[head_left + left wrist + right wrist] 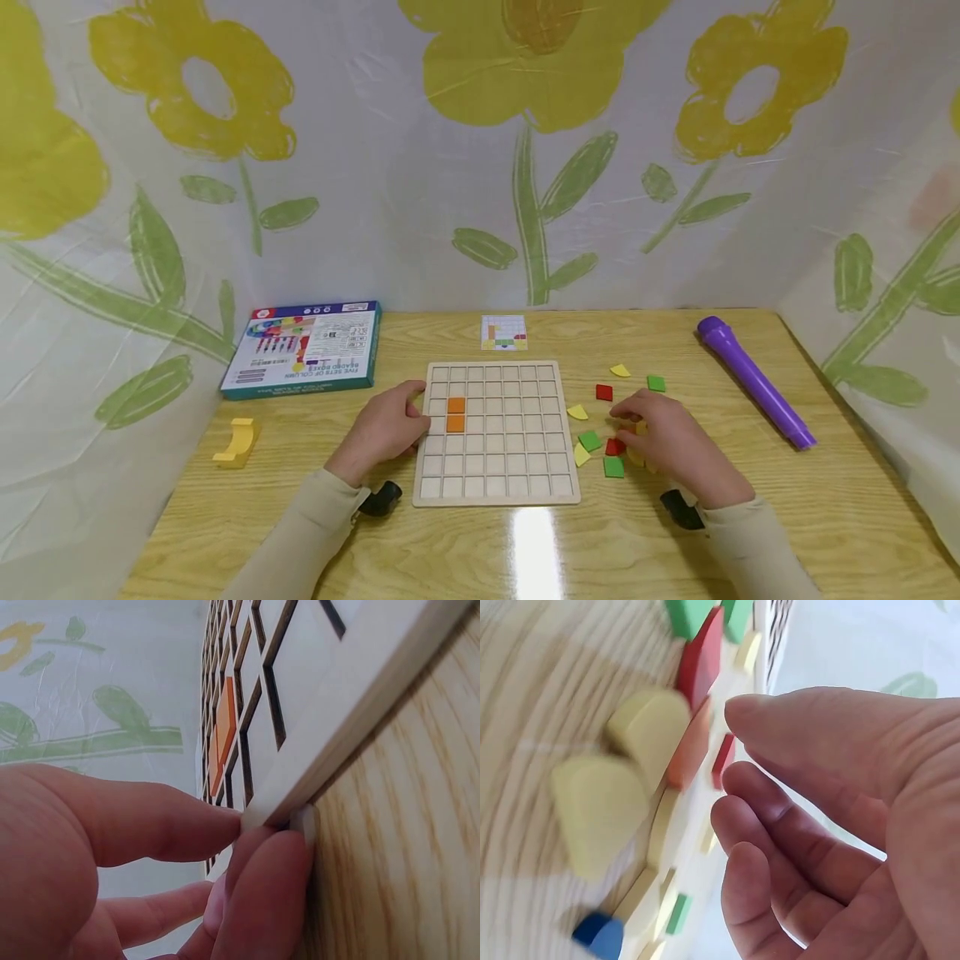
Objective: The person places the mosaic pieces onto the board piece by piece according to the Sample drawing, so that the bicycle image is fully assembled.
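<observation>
A pale wooden grid board (517, 423) lies flat on the table. Two orange squares (456, 405) fill neighbouring cells in its upper left part. My left hand (386, 427) pinches the board's left edge, thumb on the rim and fingers against its side and underside. Over a loose group of flat pieces hovers my right hand (667, 433), its thumb apart from loosely bent fingers, nothing between them. Close to those fingertips are a red piece (615, 447) and, in the right wrist view, an orange piece (690, 746). Green squares (613, 467) and yellow quarter-rounds (577, 412) lie about, plus a blue piece (598, 935).
Behind the board lies a small pattern card (504, 332) with coloured shapes on a grid. A flat cardboard box (300, 348) is at the back left, with a yellow arch-shaped block (238, 443) in front. At far right rests a purple microphone-shaped stick (756, 383). A flowered sheet hangs behind.
</observation>
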`<state>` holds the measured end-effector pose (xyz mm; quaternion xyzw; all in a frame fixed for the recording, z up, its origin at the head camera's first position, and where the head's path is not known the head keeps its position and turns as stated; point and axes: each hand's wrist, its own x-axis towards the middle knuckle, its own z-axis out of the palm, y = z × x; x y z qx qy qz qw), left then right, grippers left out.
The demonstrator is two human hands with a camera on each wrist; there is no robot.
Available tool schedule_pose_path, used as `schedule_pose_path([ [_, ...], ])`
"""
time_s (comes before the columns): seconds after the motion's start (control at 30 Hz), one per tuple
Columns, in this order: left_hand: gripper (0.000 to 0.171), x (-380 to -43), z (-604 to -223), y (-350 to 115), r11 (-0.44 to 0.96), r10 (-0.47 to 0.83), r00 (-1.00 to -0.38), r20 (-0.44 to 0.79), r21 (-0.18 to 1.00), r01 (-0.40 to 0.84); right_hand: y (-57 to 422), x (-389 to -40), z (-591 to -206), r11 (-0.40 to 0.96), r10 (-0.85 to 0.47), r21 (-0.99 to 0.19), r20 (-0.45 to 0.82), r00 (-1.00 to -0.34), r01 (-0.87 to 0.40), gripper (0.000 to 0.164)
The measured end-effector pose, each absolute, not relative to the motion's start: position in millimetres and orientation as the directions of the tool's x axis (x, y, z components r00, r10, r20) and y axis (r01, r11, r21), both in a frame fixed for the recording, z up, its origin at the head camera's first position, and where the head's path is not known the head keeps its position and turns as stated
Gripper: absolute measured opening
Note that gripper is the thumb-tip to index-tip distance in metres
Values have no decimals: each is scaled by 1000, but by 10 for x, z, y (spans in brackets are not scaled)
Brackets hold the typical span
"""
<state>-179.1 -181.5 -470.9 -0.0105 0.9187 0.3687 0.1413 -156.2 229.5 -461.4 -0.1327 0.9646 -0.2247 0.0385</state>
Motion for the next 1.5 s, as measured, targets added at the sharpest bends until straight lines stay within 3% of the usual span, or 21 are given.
schedule_pose_path([
  [0.57,67,-1795,-4729,-1821,711,89,-959,-267,691,-127,2379,-1604,-4652,871,-293,-426,-55,-955,-243,14],
  [1.5,68,-1796,-4754,-1814,697,71,-959,-275,701,-149,2388,-1624,-4665,881,-284,-413,-70,-956,-231,19],
])
